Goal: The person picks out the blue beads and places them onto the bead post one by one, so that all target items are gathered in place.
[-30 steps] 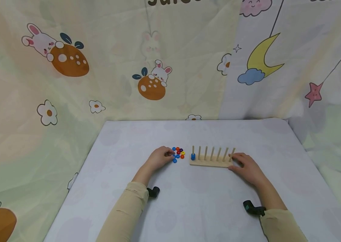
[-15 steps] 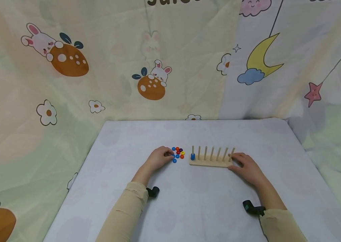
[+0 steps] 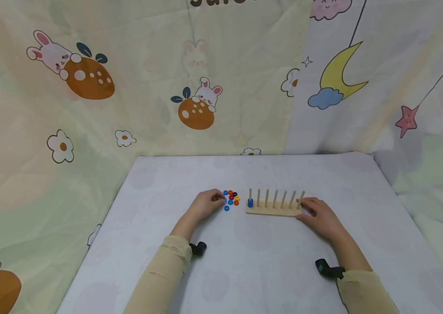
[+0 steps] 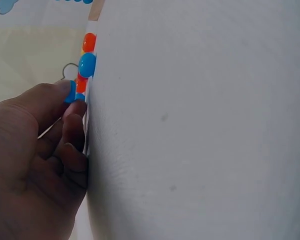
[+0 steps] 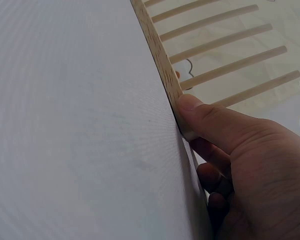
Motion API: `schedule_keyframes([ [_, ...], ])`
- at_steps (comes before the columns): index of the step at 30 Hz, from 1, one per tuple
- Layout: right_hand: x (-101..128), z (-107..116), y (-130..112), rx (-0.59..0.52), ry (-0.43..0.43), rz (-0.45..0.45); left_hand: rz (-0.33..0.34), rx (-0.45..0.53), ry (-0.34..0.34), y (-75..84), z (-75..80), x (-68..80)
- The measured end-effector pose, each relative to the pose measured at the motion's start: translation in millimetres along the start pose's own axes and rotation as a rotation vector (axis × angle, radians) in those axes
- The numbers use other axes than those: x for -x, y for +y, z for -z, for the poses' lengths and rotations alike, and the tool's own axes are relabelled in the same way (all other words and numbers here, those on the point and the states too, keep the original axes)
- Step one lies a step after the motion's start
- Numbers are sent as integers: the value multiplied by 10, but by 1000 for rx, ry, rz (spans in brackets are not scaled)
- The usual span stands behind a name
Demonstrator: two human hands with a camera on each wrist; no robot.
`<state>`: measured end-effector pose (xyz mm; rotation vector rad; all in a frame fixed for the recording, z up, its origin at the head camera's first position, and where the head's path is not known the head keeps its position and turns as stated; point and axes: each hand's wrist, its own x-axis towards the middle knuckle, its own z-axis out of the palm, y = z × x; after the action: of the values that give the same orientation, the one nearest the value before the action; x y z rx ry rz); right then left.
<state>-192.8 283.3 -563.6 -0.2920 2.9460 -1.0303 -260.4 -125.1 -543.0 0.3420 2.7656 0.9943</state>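
My left hand [image 3: 207,204] pinches a small blue bead [image 4: 70,92] between thumb and fingertip, at the left side of a cluster of loose beads [image 3: 231,197] in blue, red, orange, yellow and dark purple. Right of the cluster stands a wooden peg board [image 3: 272,211] with a row of upright pegs. Blue beads [image 3: 250,203] sit low on its leftmost peg; the other pegs are bare. At the board's right end my right hand [image 3: 321,216] grips the base, its thumb [image 5: 191,102] on the front edge in the right wrist view.
Everything lies on a table [image 3: 221,253] under a white cloth. Behind it hangs a printed curtain [image 3: 146,87] with rabbits, flowers and a moon. Black wrist cameras [image 3: 199,249] are strapped at both sleeve cuffs.
The left hand's fingertips have closed on a blue bead at the cluster's left side and drawn it slightly up from its place. The right hand and the peg board stay still.
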Motion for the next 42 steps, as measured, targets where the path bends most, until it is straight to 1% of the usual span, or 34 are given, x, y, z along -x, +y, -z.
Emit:
schedule_keyframes([
  [7,-2,-1,-1,-1,0,2,3,-2,12,-26,-4,-22],
  [13,-6,-1,2,-1,3,1,8,17,19,8,19,-6],
  [19,-6,3,-6,5,3,4,-13,36,34,67,49,9],
  [23,-5,3,-9,6,5,9,-41,23,37,116,69,4],
  [28,-5,1,-10,6,4,8,-74,24,24,200,106,-4],
  [37,1,11,-10,-9,2,6,-138,59,28,431,177,-6],
  [42,-5,9,-4,-7,-2,2,-148,81,7,581,185,-3],
])
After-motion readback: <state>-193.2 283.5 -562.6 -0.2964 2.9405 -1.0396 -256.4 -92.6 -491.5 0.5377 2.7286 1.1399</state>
